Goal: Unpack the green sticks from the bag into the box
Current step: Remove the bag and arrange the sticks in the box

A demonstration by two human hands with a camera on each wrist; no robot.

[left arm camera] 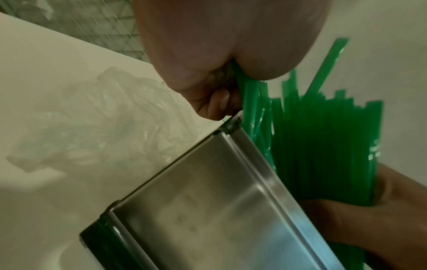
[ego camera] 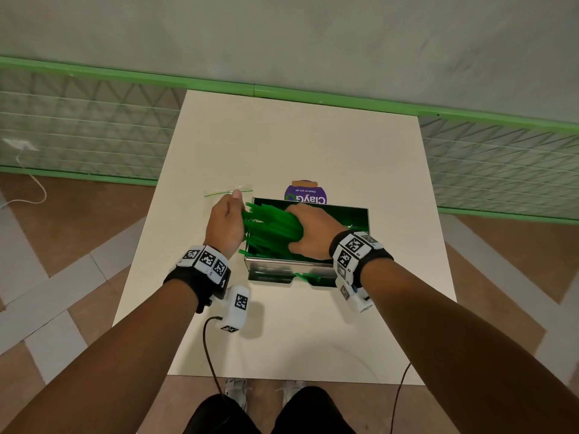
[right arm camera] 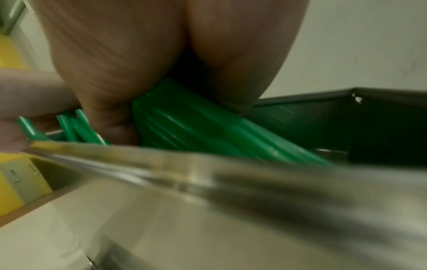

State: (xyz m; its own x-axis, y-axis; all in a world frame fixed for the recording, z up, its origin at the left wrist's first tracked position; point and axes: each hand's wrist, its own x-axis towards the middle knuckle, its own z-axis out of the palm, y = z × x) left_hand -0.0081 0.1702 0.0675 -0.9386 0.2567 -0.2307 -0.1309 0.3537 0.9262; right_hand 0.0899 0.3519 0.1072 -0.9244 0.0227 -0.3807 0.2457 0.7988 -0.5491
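The head camera looks steeply down over both hands at the box point(ego camera: 308, 245). Each of the 2 wrist cameras sits very near its palm, and all 3 views share the green sticks point(ego camera: 269, 228).

Box point(right arm camera: 231, 182) rim, blurred close-up.

Both forearms reach forward with marker bands at the wrists, the left hand point(ego camera: 225, 221) back-up with its fingers point(left arm camera: 220, 102) curled under, the right hand point(ego camera: 314, 230) palm-down, its fingers curled round a bundle of green sticks point(ego camera: 269, 228).
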